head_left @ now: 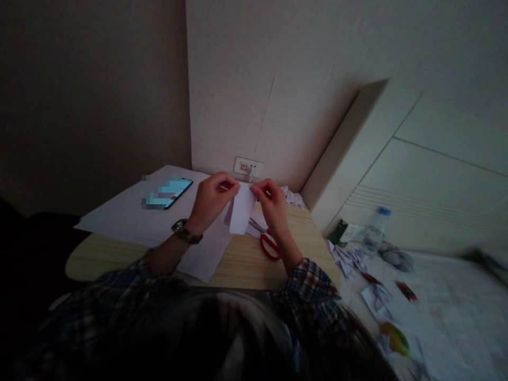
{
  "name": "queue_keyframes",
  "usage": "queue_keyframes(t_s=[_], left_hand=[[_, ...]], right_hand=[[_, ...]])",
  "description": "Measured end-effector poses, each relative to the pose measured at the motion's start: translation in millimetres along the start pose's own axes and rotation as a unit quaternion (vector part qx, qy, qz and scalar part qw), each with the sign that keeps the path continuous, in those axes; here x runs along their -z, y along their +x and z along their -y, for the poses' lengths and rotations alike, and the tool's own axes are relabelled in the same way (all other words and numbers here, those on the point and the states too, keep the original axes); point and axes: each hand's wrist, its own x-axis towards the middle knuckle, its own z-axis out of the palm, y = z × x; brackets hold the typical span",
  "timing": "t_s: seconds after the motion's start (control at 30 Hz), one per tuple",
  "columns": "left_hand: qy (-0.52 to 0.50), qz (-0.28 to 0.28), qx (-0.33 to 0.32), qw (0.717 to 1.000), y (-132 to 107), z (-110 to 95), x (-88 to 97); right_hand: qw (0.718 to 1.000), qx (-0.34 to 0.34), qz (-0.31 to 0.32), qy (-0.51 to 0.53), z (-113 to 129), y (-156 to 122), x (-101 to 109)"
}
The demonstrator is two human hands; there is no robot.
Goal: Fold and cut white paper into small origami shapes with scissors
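A small folded piece of white paper [243,211] hangs upright above the wooden table [246,270], pinched along its top edge. My left hand [214,198] grips its upper left corner between thumb and fingers; a watch is on that wrist. The upper right corner is pinched by my right hand [272,203]. Below and just left of my right hand, red-handled scissors [270,246] lie on the table, their blades partly hidden behind the paper. Large white sheets [135,211] cover the table's left part, under my left forearm.
A lit phone [169,193] rests on the sheets. A wall socket [248,166] with a plug is behind the table. Paper pieces [292,197] lie at the back right corner. To the right, a water bottle [376,233] and scattered paper scraps [347,260] stand beside a pale headboard [428,174].
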Motion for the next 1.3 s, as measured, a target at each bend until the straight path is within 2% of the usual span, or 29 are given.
queue_keyframes(t_s=[0.1,0.2,0.3,0.37,0.5,0.7,0.97,1.1,1.3], left_hand=[[-0.014,-0.035,0.003,0.999,24,21,-18.5],[-0.031,-0.040,0.001,0.999,46,43,-31.3],[-0.044,-0.044,0.029,0.998,63,59,-34.2],[-0.052,-0.037,0.053,0.997,71,68,-32.7],[-0.059,-0.026,0.095,0.993,72,79,-29.6],[-0.082,-0.002,0.189,0.979,58,84,-28.4],[-0.031,0.025,0.222,0.974,57,86,-20.6],[0.003,0.040,0.240,0.970,58,87,-18.1],[0.037,0.046,0.272,0.961,62,83,-15.9]], right_hand=[[0.999,0.013,-0.029,-0.041,-14,24,-3],[0.995,0.018,-0.065,-0.073,-31,44,-8],[0.992,0.030,-0.081,-0.087,-45,57,-14],[0.993,0.014,-0.079,-0.088,-54,59,-18],[0.993,-0.028,-0.087,-0.074,-68,51,-26],[0.986,-0.133,-0.096,-0.014,-78,39,-29],[0.962,-0.229,-0.117,0.087,-72,41,-27],[0.959,-0.247,-0.110,0.082,-76,38,-26],[0.967,-0.238,-0.067,0.055,-80,37,-22]])
